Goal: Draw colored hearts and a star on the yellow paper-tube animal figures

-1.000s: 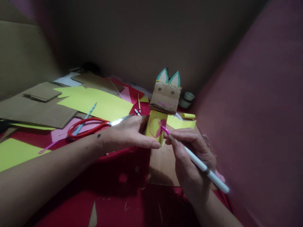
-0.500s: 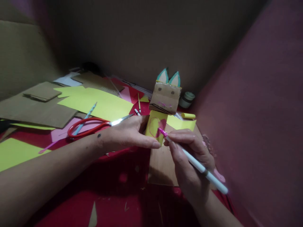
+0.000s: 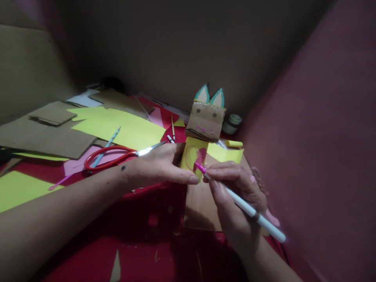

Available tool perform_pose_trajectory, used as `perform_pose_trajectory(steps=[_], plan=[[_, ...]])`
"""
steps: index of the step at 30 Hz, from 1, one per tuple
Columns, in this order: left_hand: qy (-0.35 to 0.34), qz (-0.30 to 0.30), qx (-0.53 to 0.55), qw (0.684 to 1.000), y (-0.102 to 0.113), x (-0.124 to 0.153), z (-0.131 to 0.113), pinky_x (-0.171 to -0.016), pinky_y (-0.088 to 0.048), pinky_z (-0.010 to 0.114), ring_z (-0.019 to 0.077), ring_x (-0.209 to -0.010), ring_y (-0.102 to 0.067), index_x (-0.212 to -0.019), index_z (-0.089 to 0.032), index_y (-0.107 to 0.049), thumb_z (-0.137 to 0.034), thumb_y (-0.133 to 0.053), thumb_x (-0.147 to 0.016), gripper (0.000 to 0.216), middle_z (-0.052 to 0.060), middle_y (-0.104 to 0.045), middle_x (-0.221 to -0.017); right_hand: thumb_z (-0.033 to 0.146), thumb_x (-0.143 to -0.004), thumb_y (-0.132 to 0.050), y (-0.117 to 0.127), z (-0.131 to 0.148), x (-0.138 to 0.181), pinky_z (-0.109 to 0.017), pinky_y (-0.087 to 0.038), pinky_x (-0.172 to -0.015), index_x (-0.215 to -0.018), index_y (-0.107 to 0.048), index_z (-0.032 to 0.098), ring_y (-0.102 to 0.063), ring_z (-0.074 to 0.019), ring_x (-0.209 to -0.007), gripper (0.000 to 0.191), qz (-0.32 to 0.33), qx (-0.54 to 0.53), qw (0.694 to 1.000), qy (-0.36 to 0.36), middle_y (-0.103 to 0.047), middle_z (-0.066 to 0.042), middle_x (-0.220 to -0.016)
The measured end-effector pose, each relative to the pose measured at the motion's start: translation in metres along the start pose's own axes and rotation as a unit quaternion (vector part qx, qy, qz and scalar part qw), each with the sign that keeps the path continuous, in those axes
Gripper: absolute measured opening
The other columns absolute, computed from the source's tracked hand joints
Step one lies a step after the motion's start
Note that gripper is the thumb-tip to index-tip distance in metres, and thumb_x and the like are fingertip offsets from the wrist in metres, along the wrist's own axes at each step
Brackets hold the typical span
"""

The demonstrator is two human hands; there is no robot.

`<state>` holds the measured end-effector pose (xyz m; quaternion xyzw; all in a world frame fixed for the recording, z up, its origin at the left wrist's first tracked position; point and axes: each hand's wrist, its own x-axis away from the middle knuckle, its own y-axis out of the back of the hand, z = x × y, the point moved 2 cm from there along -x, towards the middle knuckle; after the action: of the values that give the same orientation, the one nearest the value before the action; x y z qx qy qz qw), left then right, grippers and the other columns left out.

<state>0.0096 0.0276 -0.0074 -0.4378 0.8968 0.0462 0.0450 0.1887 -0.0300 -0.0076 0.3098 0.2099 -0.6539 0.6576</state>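
Note:
A cardboard animal figure stands mid-table, with a brown box head, two teal-edged ears and a yellow paper body. My left hand grips the yellow body from the left, fingers wrapped around its base. My right hand pinches a white marker with a pink tip. The tip touches the pink patch drawn on the body's front.
Red-handled scissors lie left of my left hand. Yellow paper sheets and cardboard pieces cover the red tabletop at left. A small round jar sits behind the figure. A dark pink wall closes the right side.
The marker tip has slid down and left across the yellow body, and the pink patch has grown. My left hand has stayed put.

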Motion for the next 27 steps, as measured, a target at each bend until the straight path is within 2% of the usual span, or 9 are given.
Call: perform_pose_trajectory(steps=[6, 11, 17, 20, 24, 27], plan=[[-0.007, 0.024, 0.003, 1.0, -0.0001, 0.0005, -0.0016, -0.093, -0.049, 0.035, 0.0263, -0.115, -0.065, -0.123, -0.023, -0.068, -0.018, -0.079, -0.079, 0.045, 0.004, -0.074, -0.119, 0.012, -0.09, -0.066, -0.0011, -0.0022, -0.0003, -0.031, -0.055, -0.079, -0.097, -0.075, 0.028, -0.067, -0.0139, -0.084, 0.02, -0.03, 0.001, 0.999, -0.017, -0.069, 0.001, -0.095], [-0.008, 0.024, 0.012, 1.0, -0.0004, -0.0001, -0.0005, -0.092, -0.049, 0.033, 0.0259, -0.116, -0.065, -0.125, -0.024, -0.067, -0.017, -0.079, -0.079, 0.048, 0.004, -0.074, -0.122, 0.013, -0.09, -0.066, -0.0005, -0.0037, -0.0004, -0.034, -0.056, -0.083, -0.099, -0.075, 0.027, -0.068, -0.0159, -0.088, 0.019, -0.028, 0.005, 0.999, -0.023, -0.07, -0.001, -0.098], [-0.003, 0.011, 0.002, 1.0, -0.0004, -0.0014, -0.0016, -0.088, -0.049, 0.032, 0.0246, -0.11, -0.067, -0.121, -0.021, -0.068, -0.019, -0.082, -0.077, 0.046, 0.004, -0.075, -0.116, 0.007, -0.088, -0.065, -0.002, -0.0006, -0.0008, -0.027, -0.057, -0.078, -0.094, -0.075, 0.025, -0.067, -0.0134, -0.088, 0.021, -0.013, -0.002, 1.0, 0.001, -0.071, 0.001, -0.093], [-0.011, 0.018, -0.001, 1.0, -0.0005, -0.0013, -0.0021, -0.09, -0.049, 0.032, 0.0237, -0.11, -0.066, -0.121, -0.022, -0.068, -0.02, -0.081, -0.079, 0.045, 0.003, -0.075, -0.116, 0.009, -0.09, -0.065, -0.0013, -0.0012, 0.0001, -0.028, -0.057, -0.08, -0.097, -0.075, 0.026, -0.067, -0.0129, -0.087, 0.022, -0.021, -0.009, 1.0, -0.007, -0.07, 0.001, -0.093], [-0.014, 0.027, -0.008, 1.0, -0.0008, -0.0014, -0.0014, -0.093, -0.049, 0.034, 0.0242, -0.111, -0.066, -0.122, -0.022, -0.068, -0.024, -0.079, -0.082, 0.042, 0.004, -0.074, -0.118, 0.014, -0.091, -0.066, 0.0005, -0.0024, 0.0005, -0.033, -0.057, -0.083, -0.1, -0.075, 0.027, -0.068, -0.0153, -0.088, 0.018, -0.026, 0.011, 1.0, -0.013, -0.07, 0.0, -0.097], [-0.01, 0.023, -0.016, 1.0, -0.0004, -0.0011, 0.0003, -0.095, -0.049, 0.037, 0.0257, -0.111, -0.065, -0.123, -0.023, -0.068, -0.025, -0.08, -0.081, 0.043, 0.005, -0.074, -0.117, 0.014, -0.091, -0.066, 0.0003, -0.0024, -0.0006, -0.032, -0.056, -0.083, -0.1, -0.075, 0.027, -0.068, -0.0149, -0.088, 0.019, -0.025, 0.02, 0.999, -0.01, -0.071, 0.0, -0.097]])
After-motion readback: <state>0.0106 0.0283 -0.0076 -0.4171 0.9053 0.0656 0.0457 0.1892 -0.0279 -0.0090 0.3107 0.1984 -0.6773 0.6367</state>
